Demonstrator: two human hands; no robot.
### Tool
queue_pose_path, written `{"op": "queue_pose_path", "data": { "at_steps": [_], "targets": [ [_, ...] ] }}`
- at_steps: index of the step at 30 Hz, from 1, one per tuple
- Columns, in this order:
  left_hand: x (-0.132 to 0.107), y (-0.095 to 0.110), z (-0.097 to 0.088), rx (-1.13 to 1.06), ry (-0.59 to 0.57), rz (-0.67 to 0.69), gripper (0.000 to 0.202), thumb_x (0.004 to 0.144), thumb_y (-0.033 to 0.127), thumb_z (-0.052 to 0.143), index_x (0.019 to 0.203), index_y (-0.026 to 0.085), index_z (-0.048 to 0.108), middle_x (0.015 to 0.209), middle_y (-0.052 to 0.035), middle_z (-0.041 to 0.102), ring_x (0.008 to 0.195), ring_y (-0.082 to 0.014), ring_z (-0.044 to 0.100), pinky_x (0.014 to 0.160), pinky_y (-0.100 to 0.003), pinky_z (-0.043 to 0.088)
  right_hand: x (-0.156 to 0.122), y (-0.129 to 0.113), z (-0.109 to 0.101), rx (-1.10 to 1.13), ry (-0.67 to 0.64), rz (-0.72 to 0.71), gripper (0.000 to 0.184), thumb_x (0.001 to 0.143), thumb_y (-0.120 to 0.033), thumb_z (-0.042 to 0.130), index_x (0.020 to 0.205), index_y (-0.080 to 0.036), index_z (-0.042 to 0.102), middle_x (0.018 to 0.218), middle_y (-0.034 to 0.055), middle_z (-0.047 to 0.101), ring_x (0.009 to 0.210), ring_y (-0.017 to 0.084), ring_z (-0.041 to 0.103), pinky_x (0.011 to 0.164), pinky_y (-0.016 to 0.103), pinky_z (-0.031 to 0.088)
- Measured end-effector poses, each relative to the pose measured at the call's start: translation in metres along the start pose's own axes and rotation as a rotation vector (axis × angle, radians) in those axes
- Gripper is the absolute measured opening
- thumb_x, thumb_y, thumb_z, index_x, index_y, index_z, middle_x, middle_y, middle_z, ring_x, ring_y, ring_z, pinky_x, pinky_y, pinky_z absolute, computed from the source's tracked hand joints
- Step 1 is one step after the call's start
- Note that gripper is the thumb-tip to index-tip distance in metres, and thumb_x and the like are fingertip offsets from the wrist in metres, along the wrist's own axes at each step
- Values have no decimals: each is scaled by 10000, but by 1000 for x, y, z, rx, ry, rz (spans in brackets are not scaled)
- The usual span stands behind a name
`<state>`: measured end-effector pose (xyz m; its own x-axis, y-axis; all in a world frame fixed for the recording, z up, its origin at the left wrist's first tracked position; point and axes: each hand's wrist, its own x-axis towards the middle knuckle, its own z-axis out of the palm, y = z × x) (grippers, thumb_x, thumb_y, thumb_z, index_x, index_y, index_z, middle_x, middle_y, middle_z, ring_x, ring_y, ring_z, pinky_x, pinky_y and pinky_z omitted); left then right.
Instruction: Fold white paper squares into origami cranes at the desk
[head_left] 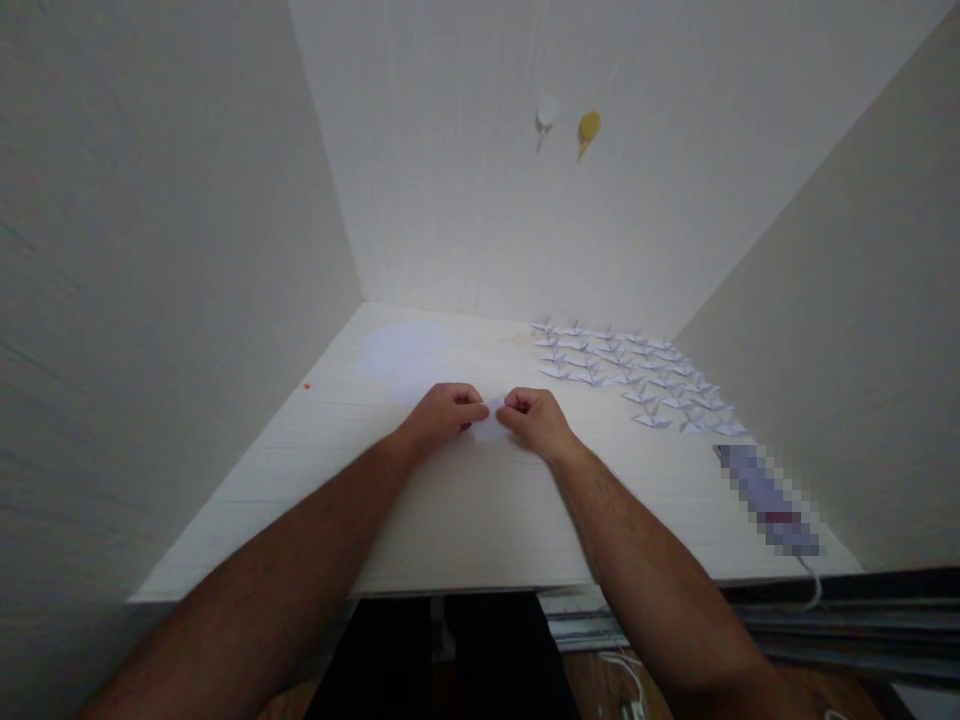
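Note:
Over the middle of the white table, my left hand (452, 408) and my right hand (534, 415) pinch a small piece of white paper (489, 430) between them. Each thumb presses on the paper's upper part, with the curled fingers behind it. The paper looks flat, and its lower part hangs free below the thumbs; my fingers hide its side edges. To the right of my right hand, several folded white paper cranes (630, 378) stand in rows on the table.
Left of centre at the back lies a pale patch that looks like white paper (405, 350). A pixelated flat device with a white cable (769, 500) rests at the right. Walls enclose three sides. Two hooks, one white (547, 110) and one yellow (590, 126), hang on the back wall.

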<state>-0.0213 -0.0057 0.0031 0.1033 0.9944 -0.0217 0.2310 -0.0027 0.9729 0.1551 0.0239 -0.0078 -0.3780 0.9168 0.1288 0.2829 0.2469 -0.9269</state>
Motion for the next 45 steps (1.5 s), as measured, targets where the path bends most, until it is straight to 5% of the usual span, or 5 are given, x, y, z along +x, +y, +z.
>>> {"op": "queue_pose_path", "data": {
  "at_steps": [26, 30, 33, 35, 45],
  "targets": [
    [-5, 6, 0, 225, -59, 43, 271, 684, 360, 661, 575, 162, 511, 516, 54, 441, 485, -75, 359, 474, -222, 234, 0, -4, -8, -68, -101, -20, 208, 716, -316, 652, 610, -141, 611, 515, -25, 549, 469, 60, 419, 444, 188, 288],
    [-2, 2, -1, 33, -18, -18, 237, 673, 337, 669, 609, 168, 516, 485, 59, 449, 448, -76, 376, 452, -219, 249, 0, -5, -9, 165, -68, -37, 249, 705, -308, 662, 899, -153, 643, 545, -50, 557, 455, 70, 488, 425, 177, 310],
    [0, 1, -1, -218, 55, -63, 219, 641, 296, 683, 640, 175, 501, 477, 64, 454, 421, -69, 374, 425, -210, 247, 0, -6, -11, 361, -106, -106, 419, 672, -236, 664, 1082, -200, 584, 804, -5, 672, 558, 95, 603, 428, 173, 350],
    [0, 1, -1, -308, 76, -86, 210, 622, 271, 692, 668, 171, 513, 473, 66, 453, 405, -61, 362, 407, -202, 229, 0, -6, -11, 369, -146, -108, 395, 644, -195, 674, 1033, -201, 606, 878, 15, 689, 570, 89, 607, 427, 169, 351],
    [-1, 2, 0, -279, 46, -79, 191, 599, 230, 702, 722, 156, 577, 493, 60, 496, 399, -56, 395, 390, -185, 253, -1, -3, -12, 269, -125, -49, 238, 696, -287, 699, 895, -161, 671, 634, 7, 667, 533, 90, 565, 448, 178, 360]
  ]
}}
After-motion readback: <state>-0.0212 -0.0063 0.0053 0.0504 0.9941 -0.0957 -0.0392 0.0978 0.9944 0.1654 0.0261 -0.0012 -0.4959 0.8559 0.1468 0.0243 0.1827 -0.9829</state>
